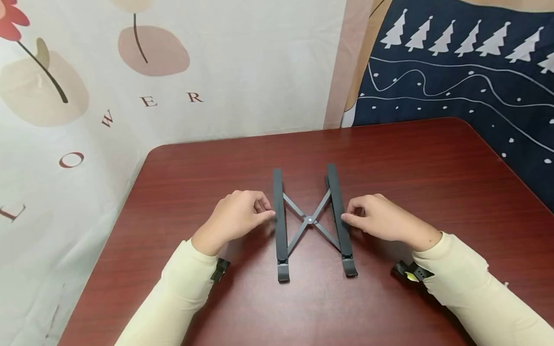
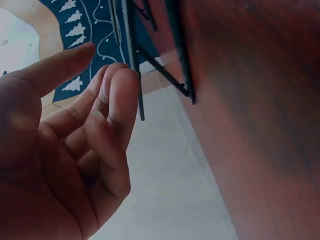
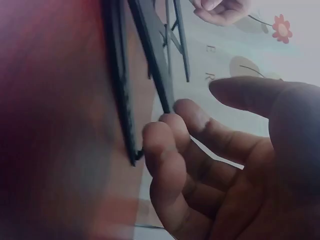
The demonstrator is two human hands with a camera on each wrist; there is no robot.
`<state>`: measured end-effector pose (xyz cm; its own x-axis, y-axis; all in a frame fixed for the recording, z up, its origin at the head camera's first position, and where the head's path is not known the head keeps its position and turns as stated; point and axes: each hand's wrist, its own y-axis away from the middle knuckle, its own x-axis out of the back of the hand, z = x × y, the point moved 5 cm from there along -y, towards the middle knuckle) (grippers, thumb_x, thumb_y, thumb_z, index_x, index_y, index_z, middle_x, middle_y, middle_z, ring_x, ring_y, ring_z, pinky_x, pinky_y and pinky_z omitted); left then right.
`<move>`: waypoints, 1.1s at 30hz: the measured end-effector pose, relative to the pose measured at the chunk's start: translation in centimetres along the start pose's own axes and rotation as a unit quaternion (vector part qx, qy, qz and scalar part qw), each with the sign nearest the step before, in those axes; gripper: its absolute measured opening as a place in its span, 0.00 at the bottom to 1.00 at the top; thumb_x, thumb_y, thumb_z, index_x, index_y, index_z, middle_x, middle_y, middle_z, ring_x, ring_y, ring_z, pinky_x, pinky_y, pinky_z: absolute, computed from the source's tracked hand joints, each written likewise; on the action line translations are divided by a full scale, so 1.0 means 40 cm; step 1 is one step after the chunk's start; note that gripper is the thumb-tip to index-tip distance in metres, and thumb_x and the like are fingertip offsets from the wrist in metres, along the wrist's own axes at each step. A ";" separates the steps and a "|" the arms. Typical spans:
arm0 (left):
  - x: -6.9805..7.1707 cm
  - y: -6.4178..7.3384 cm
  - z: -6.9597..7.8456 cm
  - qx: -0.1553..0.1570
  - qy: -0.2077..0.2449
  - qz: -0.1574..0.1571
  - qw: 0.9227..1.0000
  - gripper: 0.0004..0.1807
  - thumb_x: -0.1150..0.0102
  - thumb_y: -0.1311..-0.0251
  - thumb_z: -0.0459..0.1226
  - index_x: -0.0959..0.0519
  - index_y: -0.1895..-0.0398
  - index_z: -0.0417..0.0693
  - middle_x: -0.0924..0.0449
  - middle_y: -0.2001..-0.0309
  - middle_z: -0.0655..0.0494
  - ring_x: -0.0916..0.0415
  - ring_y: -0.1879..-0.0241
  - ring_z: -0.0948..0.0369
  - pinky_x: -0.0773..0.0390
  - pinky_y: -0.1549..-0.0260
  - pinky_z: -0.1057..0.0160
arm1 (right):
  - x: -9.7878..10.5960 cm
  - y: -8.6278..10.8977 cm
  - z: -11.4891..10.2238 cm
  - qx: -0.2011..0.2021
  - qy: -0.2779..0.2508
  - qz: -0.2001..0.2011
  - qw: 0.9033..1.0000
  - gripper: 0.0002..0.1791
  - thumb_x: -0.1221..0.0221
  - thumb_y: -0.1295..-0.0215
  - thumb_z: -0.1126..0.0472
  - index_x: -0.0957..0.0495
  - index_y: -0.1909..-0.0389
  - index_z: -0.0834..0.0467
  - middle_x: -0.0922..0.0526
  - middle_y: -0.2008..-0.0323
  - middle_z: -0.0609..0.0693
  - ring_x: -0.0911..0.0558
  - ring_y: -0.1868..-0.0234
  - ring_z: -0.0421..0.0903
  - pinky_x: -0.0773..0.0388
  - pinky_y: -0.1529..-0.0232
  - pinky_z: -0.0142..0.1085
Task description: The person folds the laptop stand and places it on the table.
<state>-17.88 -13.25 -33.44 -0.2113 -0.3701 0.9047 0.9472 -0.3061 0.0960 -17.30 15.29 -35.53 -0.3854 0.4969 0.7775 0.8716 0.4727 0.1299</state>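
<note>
A dark grey folding laptop stand (image 1: 280, 216) stands on the table, its two long side rails spread apart and joined by crossed grey bars. My left hand (image 1: 241, 215) is beside the left rail, fingertips right at its outer side. In the left wrist view, that hand's thumb is apart from the loosely bent fingers (image 2: 122, 95), with no part of the stand between them. At the right rail is my right hand (image 1: 378, 216), with fingertips (image 3: 175, 125) against the rail (image 3: 155, 60) in the right wrist view. Its thumb stays away from the rail.
The reddish-brown wooden table (image 1: 207, 168) has rounded far corners. Behind it hangs a pale cloth (image 1: 259, 62) with flowers and letters. A dark blue cloth (image 1: 433, 81) with white trees hangs at the right. Dark straps (image 1: 220, 270) show at both wrists.
</note>
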 end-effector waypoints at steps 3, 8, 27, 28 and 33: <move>-0.013 0.003 -0.002 0.002 -0.006 -0.022 1.000 0.09 0.31 0.42 0.51 0.18 0.70 0.61 0.18 0.74 0.71 0.24 0.74 0.69 0.25 0.70 0.61 | -0.013 -0.002 0.000 0.007 0.009 -0.016 1.000 0.13 0.40 0.30 0.54 0.22 0.76 0.52 0.29 0.88 0.40 0.32 0.87 0.37 0.36 0.82 0.31; -0.033 0.007 -0.002 0.003 -0.020 -0.060 0.998 0.10 0.31 0.42 0.52 0.18 0.73 0.61 0.20 0.78 0.72 0.26 0.76 0.67 0.28 0.72 0.62 | -0.019 -0.001 0.004 0.012 0.026 -0.016 0.999 0.13 0.38 0.32 0.55 0.24 0.78 0.49 0.30 0.88 0.39 0.33 0.86 0.36 0.36 0.80 0.31; -0.067 0.005 0.003 -0.018 -0.002 -0.125 0.992 0.11 0.29 0.43 0.50 0.21 0.77 0.62 0.20 0.80 0.68 0.27 0.79 0.66 0.29 0.70 0.62 | -0.040 -0.002 0.017 0.027 -0.031 -0.089 0.995 0.13 0.36 0.33 0.57 0.25 0.77 0.53 0.26 0.86 0.43 0.27 0.85 0.38 0.30 0.80 0.31; -0.068 0.004 0.003 -0.018 0.003 -0.129 0.991 0.11 0.29 0.43 0.50 0.21 0.77 0.61 0.20 0.80 0.67 0.27 0.79 0.66 0.29 0.70 0.62 | -0.042 -0.002 0.019 0.025 -0.040 -0.097 0.994 0.14 0.37 0.32 0.57 0.26 0.77 0.54 0.26 0.86 0.44 0.26 0.85 0.39 0.29 0.80 0.32; -0.074 -0.002 0.001 -0.025 0.027 -0.136 0.990 0.11 0.28 0.43 0.47 0.20 0.78 0.58 0.18 0.80 0.64 0.27 0.81 0.66 0.27 0.69 0.64 | -0.049 -0.004 0.027 0.021 -0.084 -0.124 0.989 0.15 0.38 0.31 0.58 0.27 0.77 0.57 0.26 0.83 0.46 0.24 0.83 0.42 0.25 0.79 0.33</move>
<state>-17.34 -12.10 -36.11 -0.4706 -0.3136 0.8247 0.8406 -0.4435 0.3110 -17.01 15.01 -37.73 -0.6335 0.4739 0.6116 0.7320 0.6232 0.2753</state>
